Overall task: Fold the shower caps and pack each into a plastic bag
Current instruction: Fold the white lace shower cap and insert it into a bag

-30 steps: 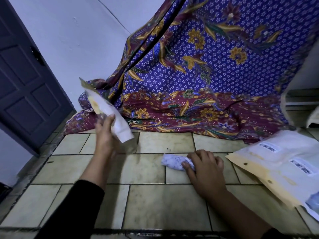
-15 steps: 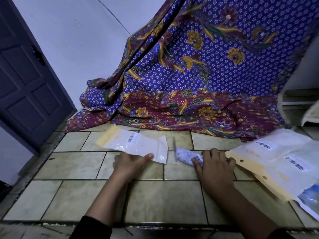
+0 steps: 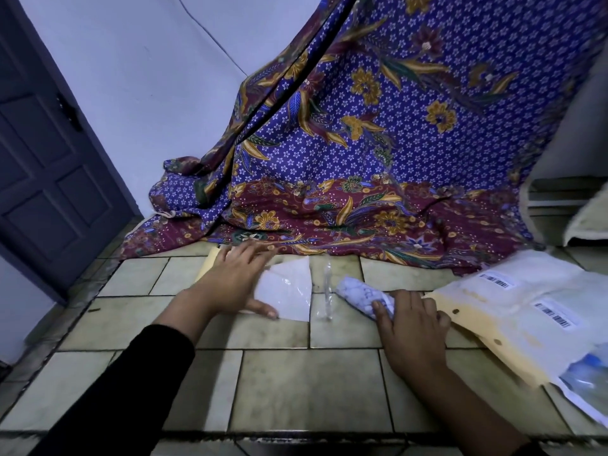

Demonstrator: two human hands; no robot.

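hands (image 3: 235, 281) (image 3: 413, 327): 2 | rolled shower cap (image 3: 357, 295): 1 | flat plastic bag (image 3: 289, 296): 1 | barcode labels (image 3: 496, 283): 2 | batik cloth (image 3: 394, 153): 1

The left hand (image 3: 230, 284), fingertips (image 3: 258, 251) blurred, covers part of the plastic bag (image 3: 291, 296), the right hand (image 3: 411, 327) hides the rolled shower cap's (image 3: 357, 295) end, and mailers (image 3: 526, 307) run off-frame right.

A black long fabric sleeve (image 3: 131, 390) is worn on the left arm, and its cuff is seen partway along the forearm. The left hand (image 3: 237, 278) and right hand (image 3: 411, 327) are uncovered. A sliver of dark sleeve (image 3: 529, 450) is seen low on the right forearm.
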